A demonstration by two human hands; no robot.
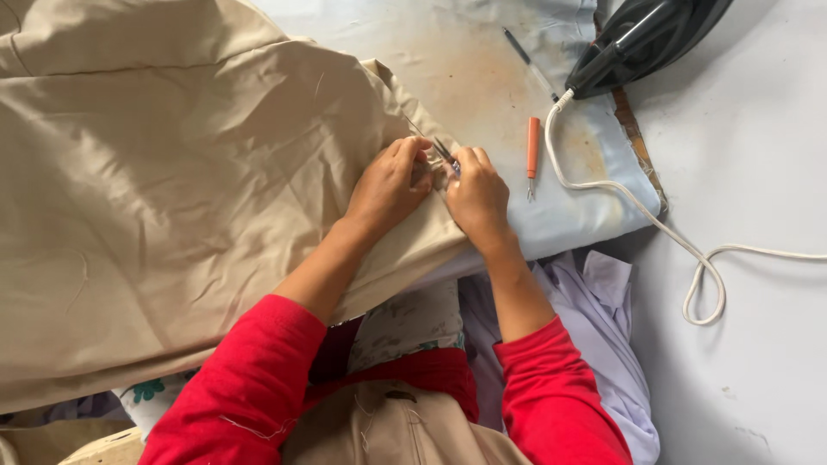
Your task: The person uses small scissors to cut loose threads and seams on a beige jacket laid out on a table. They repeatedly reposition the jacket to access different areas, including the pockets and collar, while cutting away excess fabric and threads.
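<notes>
Looking down from the head camera, the view shows a person in red sleeves working at the edge of a large beige cloth [172, 172] spread over a stained pale-blue padded board [482, 60]. The left hand [388, 185] pinches the cloth's edge, fingers curled and closed on the fabric. The right hand [476, 194], just beside it and nearly touching, grips a small slender tool [442, 151] whose dark tip points up and left at the seam; its exact kind is too small to tell. An orange-handled seam ripper [532, 155] lies on the board just right of the right hand, apart from it. A pen-like stick [525, 53] lies farther up the board. A black iron [642, 39] rests at the board's upper right corner, and its white cord [680, 245] trails in loops across the grey surface [749, 155]. White fabric [603, 310] hangs below the board's near edge. No container appears in view; nothing here holds anything but the two hands.
</notes>
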